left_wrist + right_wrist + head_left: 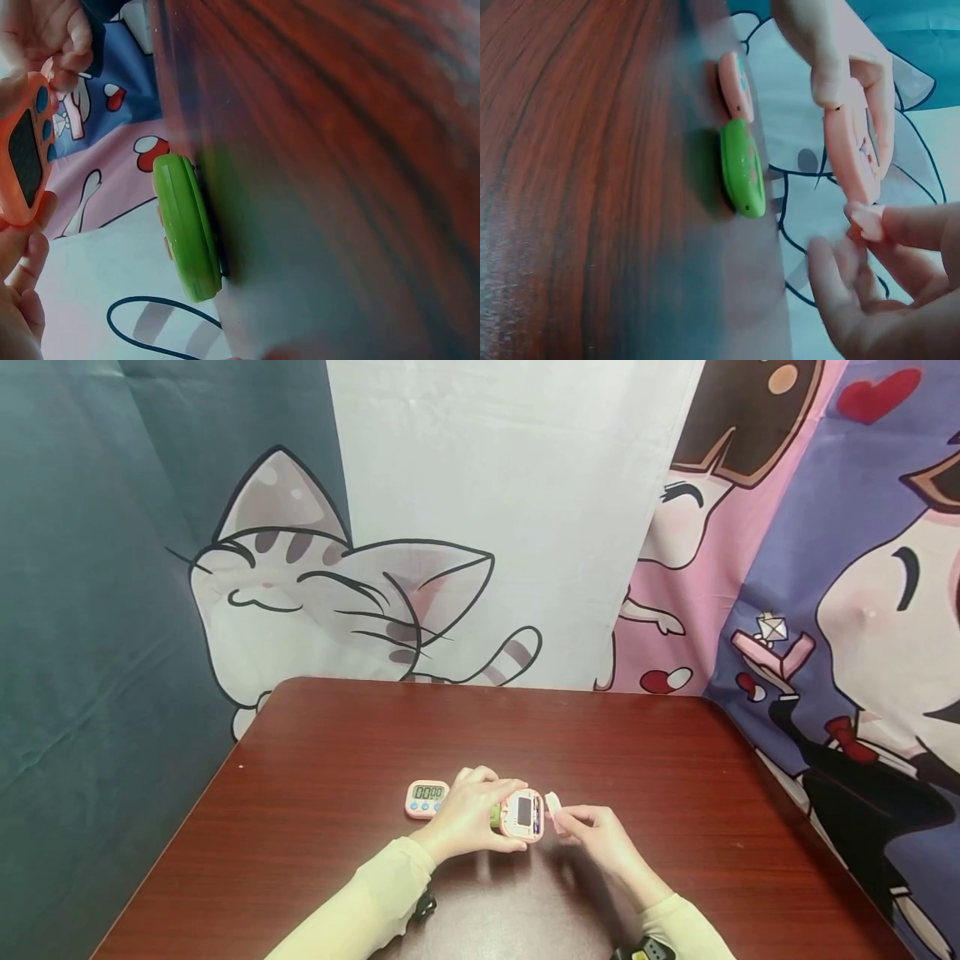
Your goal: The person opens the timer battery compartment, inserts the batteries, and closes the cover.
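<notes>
My left hand (467,814) grips a pink digital timer (517,827) by its edges, above the table. Its back faces up in the head view, with the battery slot uncovered along the right side. Just right of it, my right hand (600,841) pinches a small pale pink battery cover (868,223) between thumb and fingers. In the left wrist view, the held timer's screen and blue buttons show on its underside. A green timer (184,229) lies on the table beneath, mostly hidden by my left hand in the head view.
Left of my left hand, a second pink timer (427,799) lies face up, reading 00:00; in the right wrist view it is next to the green one. The brown wooden table (337,735) meets a cartoon-printed curtain (480,485) at its far edge.
</notes>
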A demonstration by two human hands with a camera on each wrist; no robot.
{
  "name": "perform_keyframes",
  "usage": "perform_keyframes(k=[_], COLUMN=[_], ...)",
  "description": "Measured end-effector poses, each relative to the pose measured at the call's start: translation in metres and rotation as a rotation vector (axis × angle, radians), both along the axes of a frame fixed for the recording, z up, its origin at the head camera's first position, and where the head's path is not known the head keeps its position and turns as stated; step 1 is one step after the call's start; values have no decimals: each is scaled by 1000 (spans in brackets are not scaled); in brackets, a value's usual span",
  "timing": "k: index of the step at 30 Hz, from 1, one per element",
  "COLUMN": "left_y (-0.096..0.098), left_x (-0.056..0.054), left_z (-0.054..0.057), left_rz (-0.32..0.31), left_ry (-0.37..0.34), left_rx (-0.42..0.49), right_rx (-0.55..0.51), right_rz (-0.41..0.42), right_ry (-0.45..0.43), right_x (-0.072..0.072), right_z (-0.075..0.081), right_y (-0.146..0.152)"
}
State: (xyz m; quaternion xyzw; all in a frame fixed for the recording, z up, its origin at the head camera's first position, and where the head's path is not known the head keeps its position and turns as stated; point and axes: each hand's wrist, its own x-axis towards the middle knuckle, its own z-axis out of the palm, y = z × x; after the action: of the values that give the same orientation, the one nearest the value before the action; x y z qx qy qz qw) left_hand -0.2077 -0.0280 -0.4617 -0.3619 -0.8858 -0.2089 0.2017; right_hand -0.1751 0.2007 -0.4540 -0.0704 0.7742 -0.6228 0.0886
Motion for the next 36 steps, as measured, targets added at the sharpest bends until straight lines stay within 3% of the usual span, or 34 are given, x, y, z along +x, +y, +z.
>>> perform_keyframes(k=[3, 5, 10, 14, 28, 36], left_y=[0, 0, 0, 0, 0, 0], left_x=[0, 0, 1, 0, 2, 2], left_z=[0, 0, 1, 1, 3, 1], left_rz=[1, 2, 11, 3, -13, -35], left_ry=[5, 2, 2, 8, 4, 36], left_rx=[9, 14, 13, 21, 13, 42], right_rx=[-27, -88, -240, -296, -227, -118], right_rz=[-66, -68, 14, 77, 84, 78], right_ry=[17, -10, -118, -172, -203, -189], right_x=[1, 2, 3, 1, 1, -2], right_z=[6, 9, 13, 15, 19, 16], right_y=[-3, -4, -5, -5, -4, -4])
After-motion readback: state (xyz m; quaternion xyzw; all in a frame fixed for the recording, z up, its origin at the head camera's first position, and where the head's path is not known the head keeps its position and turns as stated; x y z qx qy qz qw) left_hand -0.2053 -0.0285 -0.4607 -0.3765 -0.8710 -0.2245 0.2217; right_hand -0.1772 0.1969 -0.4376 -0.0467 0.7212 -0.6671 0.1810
